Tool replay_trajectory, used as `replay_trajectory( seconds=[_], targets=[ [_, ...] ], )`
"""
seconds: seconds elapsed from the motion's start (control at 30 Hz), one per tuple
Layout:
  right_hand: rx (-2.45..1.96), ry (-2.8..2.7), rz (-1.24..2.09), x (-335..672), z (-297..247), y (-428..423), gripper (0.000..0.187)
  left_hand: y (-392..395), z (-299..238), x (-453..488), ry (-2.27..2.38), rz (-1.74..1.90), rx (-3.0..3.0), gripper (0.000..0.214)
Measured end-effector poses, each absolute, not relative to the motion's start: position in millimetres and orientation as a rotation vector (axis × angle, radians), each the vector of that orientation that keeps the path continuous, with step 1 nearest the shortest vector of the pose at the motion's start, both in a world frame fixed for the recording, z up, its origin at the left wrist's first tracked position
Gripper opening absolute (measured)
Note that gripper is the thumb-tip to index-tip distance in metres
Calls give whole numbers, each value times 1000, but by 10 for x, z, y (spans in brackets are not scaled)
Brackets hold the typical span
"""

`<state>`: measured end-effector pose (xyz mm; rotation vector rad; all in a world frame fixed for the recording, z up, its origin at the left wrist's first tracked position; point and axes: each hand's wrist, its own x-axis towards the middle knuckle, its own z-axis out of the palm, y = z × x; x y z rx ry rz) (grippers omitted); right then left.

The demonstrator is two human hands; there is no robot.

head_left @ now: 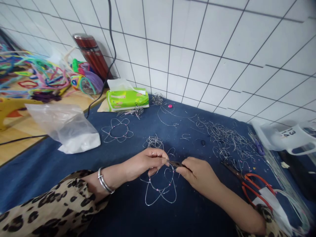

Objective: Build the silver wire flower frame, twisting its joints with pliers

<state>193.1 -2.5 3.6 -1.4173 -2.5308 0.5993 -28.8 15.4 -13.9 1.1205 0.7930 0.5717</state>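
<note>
My left hand pinches the upper part of a wire flower frame, a silver wire ring with looped petals and small pink beads. My right hand is closed round a pair of dark pliers. Their jaws meet the wire right at my left fingertips, so the exact grip point is hidden. The lower petals of the frame hang toward me over the blue cloth. Just beyond my left hand lies a coil of wire pieces.
A second wire flower lies left, near a plastic bag and green tissue pack. Loose wire is heaped at right, with red-handled scissors and a white plastic jug. A red thermos stands by the tiled wall.
</note>
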Motion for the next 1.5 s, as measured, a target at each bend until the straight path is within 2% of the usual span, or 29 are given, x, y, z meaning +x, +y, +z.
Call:
replay_trajectory(
  seconds=[0.13, 0.33, 0.47, 0.93, 1.5],
  targets=[
    [-1404, -2462, 762, 1919, 36, -25, 44, 154, -153, -287, 792, 593, 1105, 9],
    [-1393, -2394, 826, 1918, 41, -21, 43, 126, -159, -258, 799, 647, 1028, 11],
    [-1384, -2394, 820, 1919, 32, -27, 42, 111, -142, -248, 795, 646, 1000, 18],
    [-1396, -2351, 829, 1918, 10, -18, 43, 104, -128, -255, 820, 597, 1046, 9],
    [-1343, -2575, 233, 1963, -7, 3, 44, 143, -96, -266, 866, 580, 1120, 18]
  ],
)
